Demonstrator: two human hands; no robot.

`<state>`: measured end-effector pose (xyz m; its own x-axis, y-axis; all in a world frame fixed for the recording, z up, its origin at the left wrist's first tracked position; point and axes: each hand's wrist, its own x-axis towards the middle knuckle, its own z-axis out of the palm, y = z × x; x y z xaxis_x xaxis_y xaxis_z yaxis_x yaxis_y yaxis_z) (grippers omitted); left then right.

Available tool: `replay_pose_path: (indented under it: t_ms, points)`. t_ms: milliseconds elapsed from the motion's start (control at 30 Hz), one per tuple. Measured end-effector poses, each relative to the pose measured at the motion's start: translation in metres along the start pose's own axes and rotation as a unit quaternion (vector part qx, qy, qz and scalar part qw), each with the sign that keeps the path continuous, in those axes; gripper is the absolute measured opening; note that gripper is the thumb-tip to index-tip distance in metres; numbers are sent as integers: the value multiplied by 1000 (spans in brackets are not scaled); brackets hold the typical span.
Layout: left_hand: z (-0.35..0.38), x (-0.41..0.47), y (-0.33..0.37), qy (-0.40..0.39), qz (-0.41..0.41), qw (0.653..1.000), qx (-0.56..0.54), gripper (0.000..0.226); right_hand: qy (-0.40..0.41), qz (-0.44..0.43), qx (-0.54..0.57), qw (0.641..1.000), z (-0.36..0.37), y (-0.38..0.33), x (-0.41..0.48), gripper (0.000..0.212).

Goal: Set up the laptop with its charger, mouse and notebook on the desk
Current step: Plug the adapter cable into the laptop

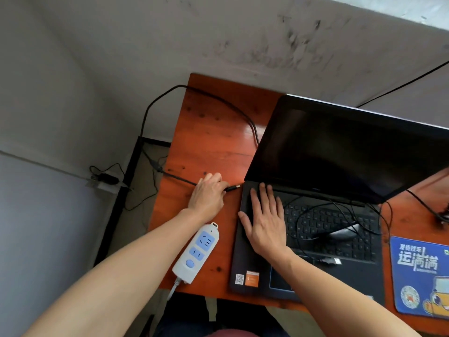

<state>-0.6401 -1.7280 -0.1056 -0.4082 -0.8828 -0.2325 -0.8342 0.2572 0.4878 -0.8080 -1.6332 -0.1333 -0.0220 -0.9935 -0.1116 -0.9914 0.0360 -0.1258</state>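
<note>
The right hand (263, 222) lies flat, fingers spread, on the laptop (315, 215) keyboard's left edge. The left hand (207, 195) pinches the charger plug (232, 188), its long axis pointing right at the laptop's left side, just short of it. The mouse (341, 231) rests on the keys.

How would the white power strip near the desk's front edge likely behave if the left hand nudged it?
The power strip would probably slide easily: its plastic shell lies flat on glossy wood. It looks rigid and unlikely to roll. Its cord drops over the desk edge, so it might drag the strip that way.
</note>
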Motion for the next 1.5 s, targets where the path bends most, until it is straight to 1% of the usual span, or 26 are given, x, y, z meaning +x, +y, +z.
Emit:
replay_pose_path:
  t_ms: [200, 467, 667, 833, 967, 1233, 1500]
  points:
    - [-2, -1, -3, -4, 40, 999, -12, 27, 0, 6, -1, 1000, 3, 1, 0, 68]
    - [-2, -4, 2, -11, 47, 998, -29, 27, 4, 9, 3, 1000, 3, 0, 0, 68]
    - [-9, 3, -1, -32, 89, 995, 7, 26, 7, 8, 1, 1000, 2, 0, 0, 69]
    - [-15, 16, 0, -50, 98, 994, 27, 25, -1, 8, 0, 1000, 2, 0, 0, 69]
    - [-16, 18, -4, -48, 99, 993, 32, 23, -2, 8, 3, 1000, 3, 1, 1, 69]
    - [-16, 21, 2, -89, 115, 988, 45, 22, 11, 4, 2, 1000, 9, 3, 0, 69]
    - [-9, 20, 1, -60, 134, 988, 37, 20, 22, 0, 2, 1000, 12, 4, 0, 69]
